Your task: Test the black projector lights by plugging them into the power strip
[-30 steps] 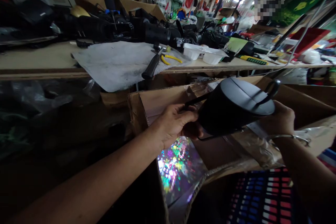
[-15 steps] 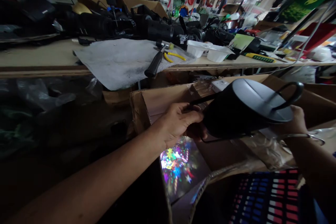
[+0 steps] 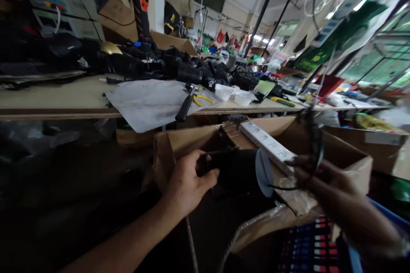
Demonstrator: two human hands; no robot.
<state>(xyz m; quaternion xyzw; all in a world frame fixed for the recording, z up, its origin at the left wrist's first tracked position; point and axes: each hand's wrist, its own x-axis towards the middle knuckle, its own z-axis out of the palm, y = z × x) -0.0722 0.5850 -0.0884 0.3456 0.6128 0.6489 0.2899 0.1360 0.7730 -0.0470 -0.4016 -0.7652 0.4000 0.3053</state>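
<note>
A black cylindrical projector lamp [image 3: 235, 172] with a grey end face lies on its side over the open cardboard box [image 3: 188, 138]. My left hand [image 3: 192, 181] is closed around its left end, thumb on top. From the grey end a thin black cord [image 3: 283, 187] runs to my right hand [image 3: 329, 183]. That hand is smeared by motion; its fingers are closed on the cord, and a dark loop of it rises above them. Just beside these fingers is a white power strip [image 3: 269, 143] with a small red light, lying across the box.
On the workbench [image 3: 57, 98] behind lie a white foam sheet [image 3: 150, 98], a hammer [image 3: 185, 106], yellow-handled pliers [image 3: 203, 100] and white plastic trays [image 3: 233, 94]. Black parts crowd the bench's back. A dark plastic crate [image 3: 307, 247] stands below the box at right.
The lamp has been lowered and turned, its grey end now facing right. My right hand has left the lamp for the cord. The coloured light pattern inside the box is gone.
</note>
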